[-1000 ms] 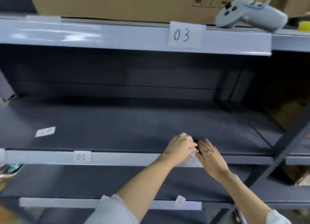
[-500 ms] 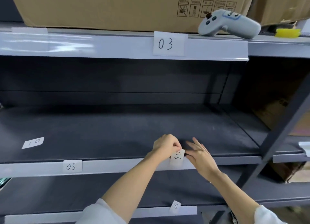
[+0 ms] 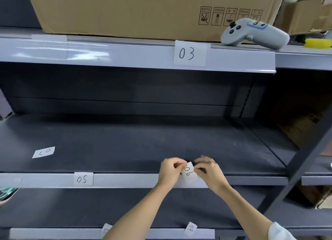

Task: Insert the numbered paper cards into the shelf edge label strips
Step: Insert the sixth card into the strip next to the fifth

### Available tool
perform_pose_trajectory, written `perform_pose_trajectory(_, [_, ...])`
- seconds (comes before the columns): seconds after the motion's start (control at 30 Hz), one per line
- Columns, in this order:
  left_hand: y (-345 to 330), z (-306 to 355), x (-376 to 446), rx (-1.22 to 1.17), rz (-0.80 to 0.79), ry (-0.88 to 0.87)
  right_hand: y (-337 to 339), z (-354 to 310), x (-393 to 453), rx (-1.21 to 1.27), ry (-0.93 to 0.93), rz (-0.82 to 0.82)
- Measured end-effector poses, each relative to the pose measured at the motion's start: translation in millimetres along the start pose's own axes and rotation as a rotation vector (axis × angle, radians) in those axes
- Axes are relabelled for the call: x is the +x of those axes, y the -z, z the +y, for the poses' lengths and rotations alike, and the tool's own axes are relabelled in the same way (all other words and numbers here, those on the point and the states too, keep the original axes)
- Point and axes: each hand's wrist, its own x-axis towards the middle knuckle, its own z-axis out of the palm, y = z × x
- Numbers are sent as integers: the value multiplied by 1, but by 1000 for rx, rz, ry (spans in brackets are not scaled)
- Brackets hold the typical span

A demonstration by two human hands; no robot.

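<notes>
A white paper card marked 06 [image 3: 189,173] is pinched at its top by my left hand [image 3: 171,172] and my right hand [image 3: 209,171]. It hangs tilted in front of the middle shelf's label strip [image 3: 125,180]. Card 05 [image 3: 83,179] sits in that same strip further left. Card 03 [image 3: 190,53] is in the top shelf's strip. A loose card marked 07 [image 3: 44,152] lies flat on the middle shelf. Two more cards, one marked 09 [image 3: 190,228], stick up crooked from the bottom strip.
A large cardboard box [image 3: 143,11] fills the top shelf, with a grey hand controller [image 3: 251,34] and a yellow item [image 3: 317,42] to its right. A dark upright post [image 3: 309,149] slants along the shelf's right end. More boxes stand in the neighbouring bay [image 3: 305,128].
The 06 card, mostly covered by my hands a second ago, now shows in full between both hands. My right hand has closed onto its top edge. The view has tilted upward.
</notes>
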Motion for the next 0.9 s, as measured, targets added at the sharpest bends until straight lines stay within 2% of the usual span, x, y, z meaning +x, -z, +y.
perform_pose_trajectory(0.17, [2, -8, -6, 4, 44, -58, 3, -3, 6, -136, 34, -56])
perform_pose_trajectory(0.27, [3, -11, -6, 48, 30, -90, 10, -3, 13, -232, 63, -15])
perform_pose_trajectory(0.5, [-3, -21, -13, 275, -11, -260, 29, -1, 19, -525, 118, -106])
perform_pose_trajectory(0.67, [-6, -25, -15, 350, 83, -403, 37, -1, 23, -613, 150, -199])
perform_pose_trajectory(0.9, [-9, -11, -7, 323, 89, -326, 39, -13, 20, -724, 252, -298])
